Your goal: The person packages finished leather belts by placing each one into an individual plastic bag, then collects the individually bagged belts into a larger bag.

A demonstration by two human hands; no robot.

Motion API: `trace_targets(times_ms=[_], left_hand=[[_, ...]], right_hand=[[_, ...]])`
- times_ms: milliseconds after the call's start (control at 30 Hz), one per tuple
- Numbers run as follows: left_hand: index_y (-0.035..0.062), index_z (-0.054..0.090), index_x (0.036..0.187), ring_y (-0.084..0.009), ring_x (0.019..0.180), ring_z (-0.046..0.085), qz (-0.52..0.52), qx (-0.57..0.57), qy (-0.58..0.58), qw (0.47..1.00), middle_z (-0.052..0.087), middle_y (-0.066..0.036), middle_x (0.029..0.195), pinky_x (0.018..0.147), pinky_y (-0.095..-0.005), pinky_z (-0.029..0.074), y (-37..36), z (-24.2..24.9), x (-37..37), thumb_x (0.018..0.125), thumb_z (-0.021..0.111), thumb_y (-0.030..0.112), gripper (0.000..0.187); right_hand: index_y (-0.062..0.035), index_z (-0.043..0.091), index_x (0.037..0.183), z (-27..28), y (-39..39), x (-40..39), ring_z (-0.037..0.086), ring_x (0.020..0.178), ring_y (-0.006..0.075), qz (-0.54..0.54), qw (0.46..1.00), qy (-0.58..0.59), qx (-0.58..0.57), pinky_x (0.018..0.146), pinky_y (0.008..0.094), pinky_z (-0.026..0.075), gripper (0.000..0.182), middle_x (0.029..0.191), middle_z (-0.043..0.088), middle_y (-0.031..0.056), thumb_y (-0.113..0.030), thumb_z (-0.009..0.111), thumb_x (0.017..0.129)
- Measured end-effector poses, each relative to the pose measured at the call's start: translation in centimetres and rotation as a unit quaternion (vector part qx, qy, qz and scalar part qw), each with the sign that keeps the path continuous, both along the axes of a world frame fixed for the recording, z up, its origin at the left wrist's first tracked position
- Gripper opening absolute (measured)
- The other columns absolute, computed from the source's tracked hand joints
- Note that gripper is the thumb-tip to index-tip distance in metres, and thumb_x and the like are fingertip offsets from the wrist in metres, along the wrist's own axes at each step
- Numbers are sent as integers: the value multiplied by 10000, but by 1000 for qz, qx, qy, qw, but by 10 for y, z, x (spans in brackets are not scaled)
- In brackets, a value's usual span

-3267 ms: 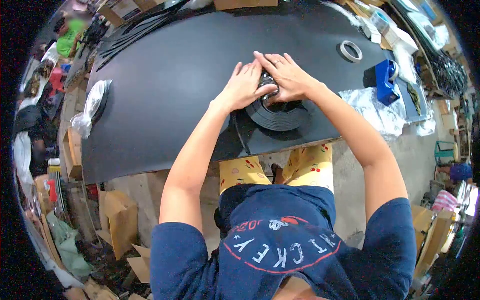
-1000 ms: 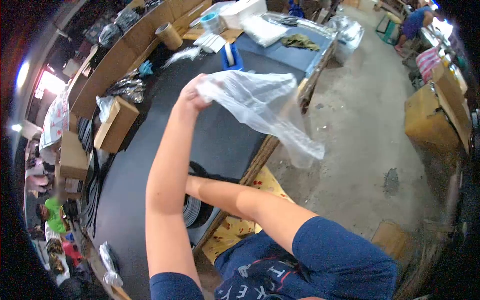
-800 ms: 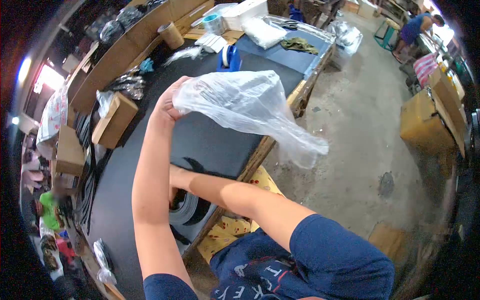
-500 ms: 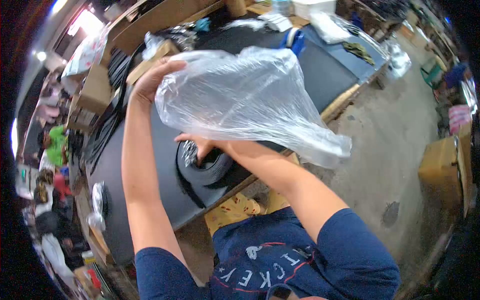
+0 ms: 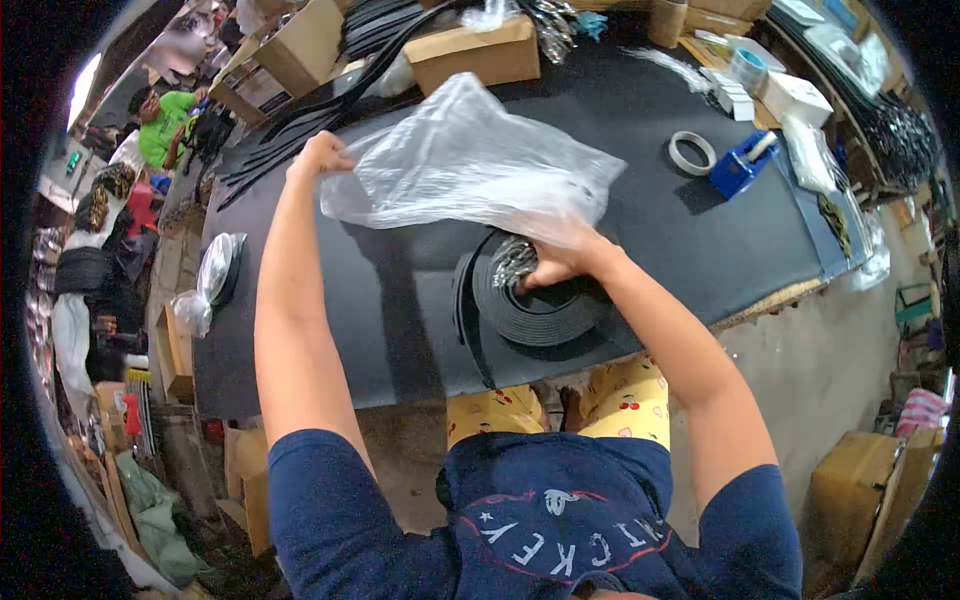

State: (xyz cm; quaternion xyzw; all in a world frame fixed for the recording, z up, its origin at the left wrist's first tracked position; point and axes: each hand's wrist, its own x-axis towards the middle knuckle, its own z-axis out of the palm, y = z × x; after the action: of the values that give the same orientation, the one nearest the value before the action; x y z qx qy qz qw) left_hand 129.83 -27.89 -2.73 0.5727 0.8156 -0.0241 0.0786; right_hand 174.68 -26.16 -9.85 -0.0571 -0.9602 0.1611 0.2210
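Note:
A clear plastic bag (image 5: 470,160) is spread loosely over the table, one end pinched in my left hand (image 5: 322,156). Below it, a thick coil of black strap (image 5: 535,318) lies on its side near the table's front edge, its loose end trailing forward. My right hand (image 5: 570,252) grips the coil's far rim, with the thumb reaching into its centre. Some fingers of that hand are hidden under the bag's edge. Beside the thumb, a shiny silvery bundle (image 5: 514,262) sits against the coil's inner side.
On the black tabletop (image 5: 640,260) are a blue tape dispenser (image 5: 742,165), a tape roll (image 5: 691,153) and a wrapped bundle (image 5: 213,280) at left. A cardboard box (image 5: 473,58) and black straps (image 5: 300,120) line the back. A person in green (image 5: 165,125) is at far left.
The bag has come down from in front of me and now lies lower and flatter beyond the coil. My left hand still holds it; my right hand stays at the coil. My view has shifted.

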Motion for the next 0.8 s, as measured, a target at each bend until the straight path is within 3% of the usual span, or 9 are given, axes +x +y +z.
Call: trace_targets(times_ms=[33,67,167,200,300,367,467,633,800], left_hand=[[105,655,1046,-302,1103,551,119,-15,-26,992,624,-118,1123,957,-607,333,-7,-6,-10,603,809,383,545],[105,655,1046,-302,1103,551,125,-15,-27,992,624,-118,1123,957,-607,333,-13,-15,-18,603,809,383,545],[197,380,1362,-409,1335,225,330,168,15,929,201,-193,1467,1018,-671,178,-27,-16,16,604,811,385,892],[182,440,1326,-378,1316,278,267,268,30,925,299,-185,1425,1000,-673,209,-23,-23,19,617,804,384,822],[117,658,982,-277,1008,520,-60,559,32,827,631,-88,964,852,-379,404,-10,0,120,765,706,296,285],[53,654,893,-270,931,550,-161,532,-68,829,638,-102,931,841,-374,404,-9,18,201,843,628,229,184],[10,600,962,-326,1020,512,-162,422,-120,884,556,-198,1042,864,-415,412,-4,30,288,770,669,451,486],[-13,615,1008,-390,1108,485,-102,116,45,987,473,-271,1184,884,-482,464,5,3,301,641,768,417,586],[11,631,1017,-377,1017,534,-55,237,-17,970,540,-259,1077,835,-426,483,-55,-17,255,701,725,224,392]], right_hand=[[-75,473,1268,4,-2,-1,415,1172,381,-30,998,-36,34,975,459,345,931,1235,482,193,-470,787,486],[-76,487,1255,6,-3,0,402,1172,378,-61,993,-71,68,965,475,338,919,1225,480,183,-480,782,483],[-123,530,1223,17,-7,0,410,1147,354,-87,984,-139,63,904,481,347,886,1235,491,157,-530,749,467],[-123,530,1223,15,-6,-1,410,1147,354,-81,985,-140,63,904,481,347,886,1235,491,157,-530,749,467],[-174,543,1220,18,-6,-1,414,1134,358,-72,983,-151,77,886,474,354,851,1270,473,159,-538,742,477],[-184,512,1259,18,-6,-1,406,1120,351,-63,987,-135,66,891,458,343,899,1243,480,164,-535,753,467],[-228,411,1351,27,-9,-4,394,1122,358,-78,975,-176,111,895,460,338,1001,1211,494,178,-554,756,470],[-225,417,1323,23,-11,2,424,1139,389,-77,977,-182,87,912,495,360,933,1236,483,180,-532,751,508],[-197,464,1267,21,-16,30,449,1037,352,-66,991,-108,53,839,447,370,873,1158,487,164,-437,744,475]])
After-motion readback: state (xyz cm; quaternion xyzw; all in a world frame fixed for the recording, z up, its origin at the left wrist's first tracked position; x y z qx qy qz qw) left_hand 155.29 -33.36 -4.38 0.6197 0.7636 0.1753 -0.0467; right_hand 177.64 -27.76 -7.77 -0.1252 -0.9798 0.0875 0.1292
